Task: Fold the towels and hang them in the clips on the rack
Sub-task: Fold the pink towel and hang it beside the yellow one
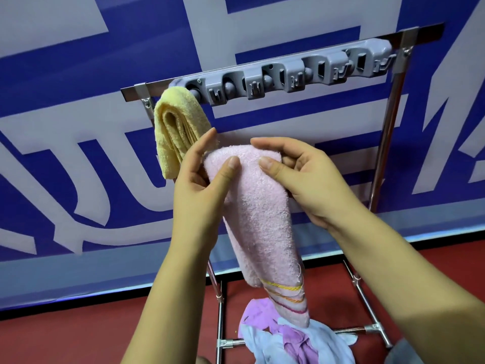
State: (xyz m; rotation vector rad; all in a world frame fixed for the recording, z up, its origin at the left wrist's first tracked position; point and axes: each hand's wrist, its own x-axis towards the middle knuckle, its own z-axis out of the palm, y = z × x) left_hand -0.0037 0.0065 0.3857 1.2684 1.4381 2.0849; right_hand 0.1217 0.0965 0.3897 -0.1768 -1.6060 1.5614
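A folded pink towel hangs down in front of me, its striped end low. My left hand pinches its folded top from the left, thumb on the front. My right hand grips the same top from the right. A folded yellow towel hangs from the leftmost clip of the grey clip strip, just left of my left hand. The strip's other clips hold nothing. The strip sits on the steel rack's top bar.
A heap of purple and light blue towels lies on the rack's lower bars. A steel upright stands at the right. Behind the rack hangs a blue and white banner; below is a red floor.
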